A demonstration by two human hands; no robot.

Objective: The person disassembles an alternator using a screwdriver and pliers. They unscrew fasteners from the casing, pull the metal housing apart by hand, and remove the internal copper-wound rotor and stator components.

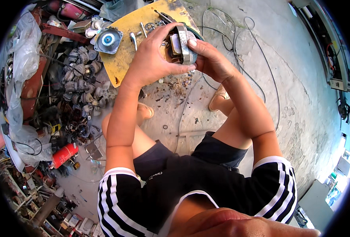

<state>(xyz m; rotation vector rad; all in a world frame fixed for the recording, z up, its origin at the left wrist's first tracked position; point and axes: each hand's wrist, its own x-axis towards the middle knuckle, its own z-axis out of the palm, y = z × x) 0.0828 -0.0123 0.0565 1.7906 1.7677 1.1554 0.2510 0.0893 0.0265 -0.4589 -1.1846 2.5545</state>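
Observation:
Both my hands hold a motor stator [184, 44], a laminated metal core with copper windings showing on its left side, raised above the front part of a yellow board. My left hand [153, 57] grips it from the left, fingers over the top and thumb along the underside. Around its right side my right hand [212, 59] is closed, with the thumb pressed on the metal core. On the yellow board [117, 65] to the left lie a square motor end housing [108, 40] with a blue centre, a socket tool [133, 40] and a small gear-like part [149, 27].
Heaps of motor parts [80, 75] cover the floor at the left, beside clear plastic bags [25, 55] and a red cylinder [65, 155]. Dark cables [258, 55] loop across the concrete at the right. Small debris [179, 87] lies below the board, between my feet.

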